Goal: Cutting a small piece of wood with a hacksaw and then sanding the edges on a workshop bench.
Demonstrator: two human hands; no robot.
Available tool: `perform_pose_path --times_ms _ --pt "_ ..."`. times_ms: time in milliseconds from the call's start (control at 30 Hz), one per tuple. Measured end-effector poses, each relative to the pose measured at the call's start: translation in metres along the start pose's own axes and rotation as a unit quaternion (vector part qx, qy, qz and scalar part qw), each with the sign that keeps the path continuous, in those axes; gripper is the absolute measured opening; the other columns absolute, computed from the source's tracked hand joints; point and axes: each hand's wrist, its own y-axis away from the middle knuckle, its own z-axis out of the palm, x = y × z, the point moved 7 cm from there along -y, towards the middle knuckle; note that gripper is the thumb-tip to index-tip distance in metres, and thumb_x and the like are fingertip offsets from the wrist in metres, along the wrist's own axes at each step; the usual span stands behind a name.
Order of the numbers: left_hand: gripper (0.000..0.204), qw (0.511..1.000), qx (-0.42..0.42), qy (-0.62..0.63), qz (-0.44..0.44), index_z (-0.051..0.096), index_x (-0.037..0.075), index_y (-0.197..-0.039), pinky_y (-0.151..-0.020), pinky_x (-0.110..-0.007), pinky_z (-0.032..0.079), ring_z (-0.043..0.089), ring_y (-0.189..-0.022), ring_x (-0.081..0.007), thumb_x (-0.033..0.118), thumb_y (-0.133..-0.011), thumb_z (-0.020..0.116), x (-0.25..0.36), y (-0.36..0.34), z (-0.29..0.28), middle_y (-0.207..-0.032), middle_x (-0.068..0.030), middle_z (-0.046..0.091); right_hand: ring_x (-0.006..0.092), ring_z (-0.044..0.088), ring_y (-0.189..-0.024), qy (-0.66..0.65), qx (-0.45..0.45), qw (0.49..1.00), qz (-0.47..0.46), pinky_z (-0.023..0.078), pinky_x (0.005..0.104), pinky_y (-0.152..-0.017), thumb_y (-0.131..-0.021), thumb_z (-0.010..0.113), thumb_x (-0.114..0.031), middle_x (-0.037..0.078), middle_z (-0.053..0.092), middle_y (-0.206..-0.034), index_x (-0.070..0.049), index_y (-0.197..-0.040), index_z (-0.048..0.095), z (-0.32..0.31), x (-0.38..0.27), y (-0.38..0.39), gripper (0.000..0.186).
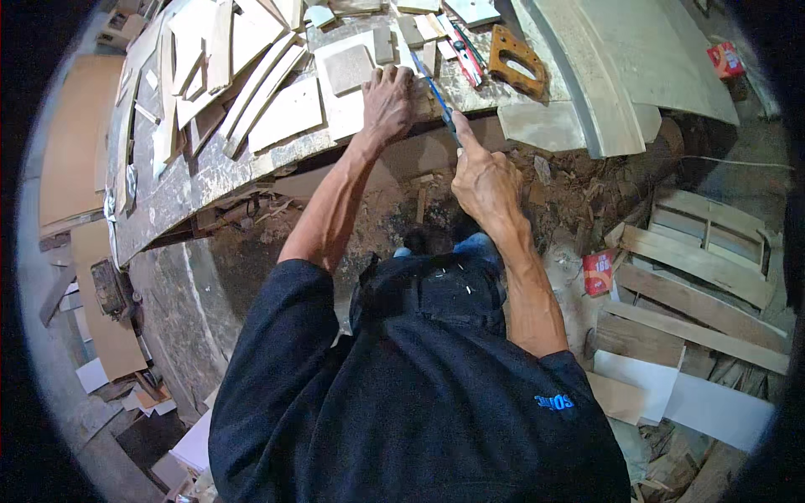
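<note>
Blue tool: long, thin, above front edge of counter, slanting away from right hand. Right hand wrapped around its near end, index finger laid along it. Left hand curled, knuckles up, beside grey block; fingertips hidden, cannot tell what it grips. Tool probably light, stiff; far end perhaps sharp. Best hold: dark near end.

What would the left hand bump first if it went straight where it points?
Probably the small grey block just beyond the left hand, though depth is hard to judge from this one view.
</note>
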Motion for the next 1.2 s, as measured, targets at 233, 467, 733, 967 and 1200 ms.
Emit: perform_pose_path --times_ms 233,467,733,967,1200 --pt "0.024 0.998 0.029 0.024 -0.048 0.058 0.014 -0.114 -0.087 -0.052 0.037 0.047 -0.108 -0.0369 0.026 -0.094 0.059 -0.007 -0.002 0.002 -0.112 -0.0128 0.052 0.0481 0.066 -0.078 0.041 0.001 0.999 -0.006 0.05 0.0581 -0.074 -0.094 0.048 -0.02 0.028 0.068 -0.08 -0.027 -0.153 0.031 0.01 0.001 -0.01 0.062" --pt "0.033 0.997 0.047 -0.035 -0.041 0.057 0.013 -0.12 -0.088 -0.049 0.04 0.047 -0.106 -0.0373 0.028 -0.092 0.064 -0.013 0.002 0.004 -0.114 -0.0141 0.053 0.0458 0.066 -0.075 0.03 -0.012 0.999 -0.011 0.051 0.0552 -0.071 -0.092 0.049 -0.014 0.026 0.067 -0.078 -0.022 -0.152 0.035 0.017 0.001 -0.023 0.062" --pt "0.036 0.999 0.009 0.024 -0.037 0.056 0.011 -0.119 -0.09 -0.051 0.041 0.047 -0.111 -0.0386 0.034 -0.092 0.062 -0.018 -0.001 0.006 -0.116 -0.0163 0.053 0.0457 0.065 -0.069 -0.079 0.042 0.996 -0.015 0.05 0.0527 -0.064 -0.093 0.05 -0.01 0.027 0.064 -0.073 -0.022 -0.151 0.038 0.002 0.0 -0.016 0.06" --pt "0.036 0.999 0.038 0.017 -0.017 0.058 0.01 -0.117 -0.091 -0.05 0.041 0.047 -0.11 -0.037 0.034 -0.09 0.065 -0.017 -0.001 0.005 -0.114 -0.0142 0.054 0.0453 0.066 -0.076 -0.114 0.062 0.99 -0.06 0.05 0.0529 -0.069 -0.094 0.049 -0.011 0.027 0.066 -0.084 -0.022 -0.149 0.041 0.0 0.006 -0.008 0.056" --pt "0.035 0.999 0.037 0.034 -0.019 0.06 0.01 -0.115 -0.091 -0.049 0.043 0.05 -0.107 -0.0377 0.031 -0.089 0.067 -0.025 -0.005 0.006 -0.113 -0.0151 0.056 0.0452 0.067 -0.082 -0.109 0.023 0.994 -0.005 0.051 0.052 -0.072 -0.095 0.049 -0.012 0.027 0.067 -0.09 -0.023 -0.149 0.041 0.001 0.012 -0.006 0.055"
